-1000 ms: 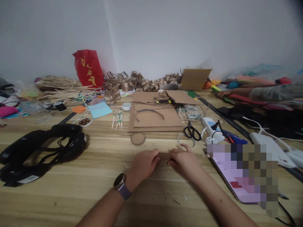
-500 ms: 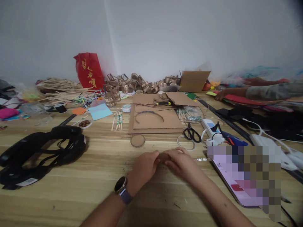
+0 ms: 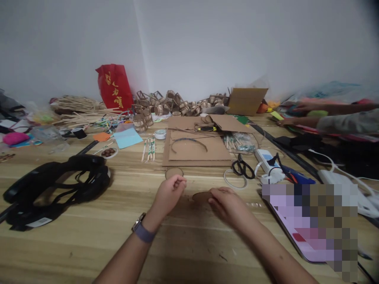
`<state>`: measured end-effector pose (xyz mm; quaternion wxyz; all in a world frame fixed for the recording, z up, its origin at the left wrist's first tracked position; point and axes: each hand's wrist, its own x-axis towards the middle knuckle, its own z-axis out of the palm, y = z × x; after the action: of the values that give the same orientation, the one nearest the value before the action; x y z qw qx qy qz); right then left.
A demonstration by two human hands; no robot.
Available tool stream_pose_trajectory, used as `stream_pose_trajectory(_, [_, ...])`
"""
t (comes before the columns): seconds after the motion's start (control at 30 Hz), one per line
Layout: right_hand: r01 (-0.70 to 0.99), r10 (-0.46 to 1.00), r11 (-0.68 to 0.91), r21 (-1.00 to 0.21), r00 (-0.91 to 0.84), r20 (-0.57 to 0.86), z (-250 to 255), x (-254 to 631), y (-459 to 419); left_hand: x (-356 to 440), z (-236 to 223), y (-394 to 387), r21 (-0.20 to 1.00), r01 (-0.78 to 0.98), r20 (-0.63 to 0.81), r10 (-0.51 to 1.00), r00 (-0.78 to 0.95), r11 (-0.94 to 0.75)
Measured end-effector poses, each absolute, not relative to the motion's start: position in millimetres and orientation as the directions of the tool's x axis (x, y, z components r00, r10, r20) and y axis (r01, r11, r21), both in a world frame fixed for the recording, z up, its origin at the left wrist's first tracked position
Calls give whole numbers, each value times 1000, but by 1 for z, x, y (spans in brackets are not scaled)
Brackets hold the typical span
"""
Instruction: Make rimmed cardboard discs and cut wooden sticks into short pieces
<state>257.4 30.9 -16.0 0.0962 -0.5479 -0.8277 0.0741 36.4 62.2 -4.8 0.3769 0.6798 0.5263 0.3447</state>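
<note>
Left hand (image 3: 169, 194): loosely curled, grip holds nothing, raised just near of a round brown cardboard disc (image 3: 174, 172).
Right hand (image 3: 225, 203): fingertips rest on the right edge of a flat oval brown cardboard piece (image 3: 202, 196); grip low and half-closed, whether pinching cannot tell.
Oval piece: flat on the wooden counter (image 3: 118, 221), between both hands.
Far right: white tape ring (image 3: 235, 178), black scissors (image 3: 242, 167).

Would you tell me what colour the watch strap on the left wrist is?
The watch strap is muted purple, seen clearly in the head view.
</note>
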Motion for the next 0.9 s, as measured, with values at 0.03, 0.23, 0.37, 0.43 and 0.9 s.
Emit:
stream_pose_trajectory(0.03, [895, 923, 385, -225, -378, 77, -16, 258, 31, 35, -6, 63, 872, 464, 43, 969, 242, -155])
stream_pose_trajectory(0.23, [896, 926, 378, -235, -370, 79, -16, 258, 31, 37, -23, 62, 845, 518, -166, 858, 487, -130])
stream_pose_trajectory(0.37, [891, 921, 388, -234, -362, 148, -16, 257, 30, 47, -29, 59, 837, 522, -108, 887, 449, -163])
stream_pose_trajectory(0.43, [889, 917, 392, -237, -359, 173, -17, 258, 29, 50, -29, 58, 830, 533, -95, 899, 428, -166])
stream_pose_trajectory(0.9, [871, 916, 394, -294, -343, 210, -23, 259, 31, 51, -25, 57, 798, 533, 16, 894, 448, -281])
